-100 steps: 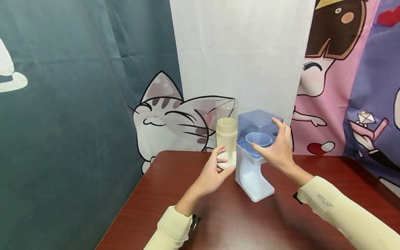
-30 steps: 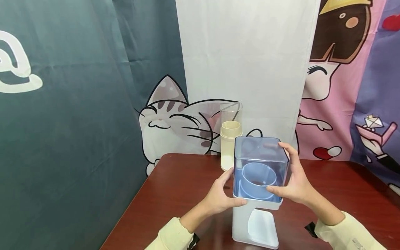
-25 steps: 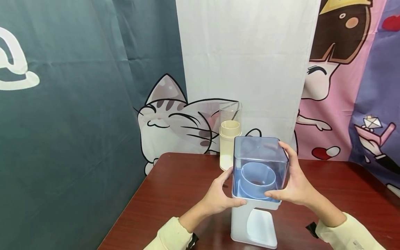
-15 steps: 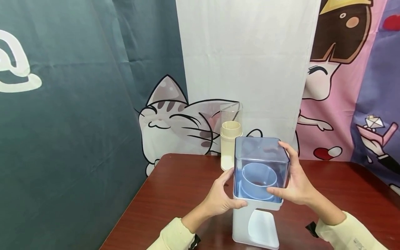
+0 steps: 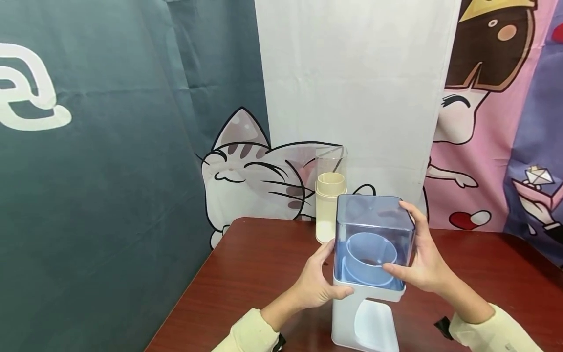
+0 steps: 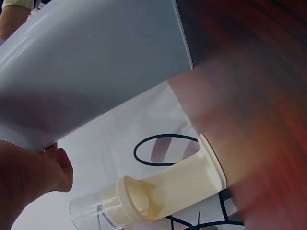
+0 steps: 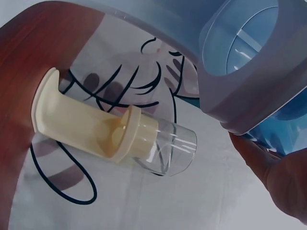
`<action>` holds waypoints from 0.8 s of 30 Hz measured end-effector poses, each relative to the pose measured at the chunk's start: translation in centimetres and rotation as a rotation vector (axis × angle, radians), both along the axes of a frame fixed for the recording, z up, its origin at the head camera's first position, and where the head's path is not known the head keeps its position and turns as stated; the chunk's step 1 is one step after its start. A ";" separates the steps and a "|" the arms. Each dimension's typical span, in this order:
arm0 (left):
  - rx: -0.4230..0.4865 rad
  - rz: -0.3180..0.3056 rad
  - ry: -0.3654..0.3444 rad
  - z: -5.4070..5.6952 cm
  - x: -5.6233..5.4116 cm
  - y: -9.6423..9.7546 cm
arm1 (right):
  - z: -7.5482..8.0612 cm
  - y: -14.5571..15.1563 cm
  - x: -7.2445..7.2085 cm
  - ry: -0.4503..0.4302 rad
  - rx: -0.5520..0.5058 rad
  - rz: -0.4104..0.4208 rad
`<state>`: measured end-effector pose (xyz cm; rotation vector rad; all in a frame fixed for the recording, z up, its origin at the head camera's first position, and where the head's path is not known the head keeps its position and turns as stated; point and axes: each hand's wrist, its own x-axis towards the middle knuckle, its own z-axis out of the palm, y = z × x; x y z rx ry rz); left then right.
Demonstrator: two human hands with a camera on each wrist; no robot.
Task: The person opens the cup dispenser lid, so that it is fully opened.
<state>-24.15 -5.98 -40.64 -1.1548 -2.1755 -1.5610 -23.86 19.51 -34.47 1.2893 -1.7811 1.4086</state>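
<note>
A dispenser with a white C-shaped stand (image 5: pixel 345 315) and a clear blue box (image 5: pixel 369 211) on top is at the table's front, upright. Through the box a blue ring (image 5: pixel 371 247) shows. My left hand (image 5: pixel 311 286) grips the stand's upper left side, thumb in front, fingertips partly hidden behind it. On the right, my right hand (image 5: pixel 425 261) holds the blue box, thumb across its front and forefinger by its top edge. The right wrist view shows a round opening (image 7: pixel 240 40) under the box.
Behind stands a cream dispenser (image 5: pixel 325 217) with a clear tube (image 5: pixel 332 159) on top. The red-brown table (image 5: pixel 246 264) runs back to a printed cloth (image 5: pixel 343 88) with a cartoon cat.
Since the earliest frame, the white and blue dispenser has come nearer and turned. My left hand has left the cream dispenser's side and now grips the stand. The last second shows little change.
</note>
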 end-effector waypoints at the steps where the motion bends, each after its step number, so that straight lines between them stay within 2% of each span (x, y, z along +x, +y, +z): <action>1: -0.003 -0.003 0.002 -0.2 0.0 0.1 | -0.2 0.1 0.0 0.003 -0.006 0.009; 5: -0.001 -0.009 0.026 -0.5 0.1 0.2 | -0.6 0.2 0.1 0.026 -0.033 0.027; 10: 0.002 -0.004 0.050 -0.4 0.0 0.3 | -0.7 0.2 0.0 0.081 -0.040 -0.008; 13: 0.001 -0.005 0.062 -0.5 -0.1 0.3 | -0.7 0.2 -0.1 0.087 -0.041 0.000; 16: 0.005 -0.006 0.069 -0.5 -0.3 0.3 | -0.6 0.2 -0.2 0.060 -0.040 0.017; 21: 0.015 -0.001 0.157 0.0 -0.3 0.0 | 0.0 -0.1 0.0 -0.016 -0.030 -0.018; 24: 0.011 0.004 0.203 0.1 -0.5 -0.2 | 0.7 -0.3 0.1 -0.113 -0.066 -0.058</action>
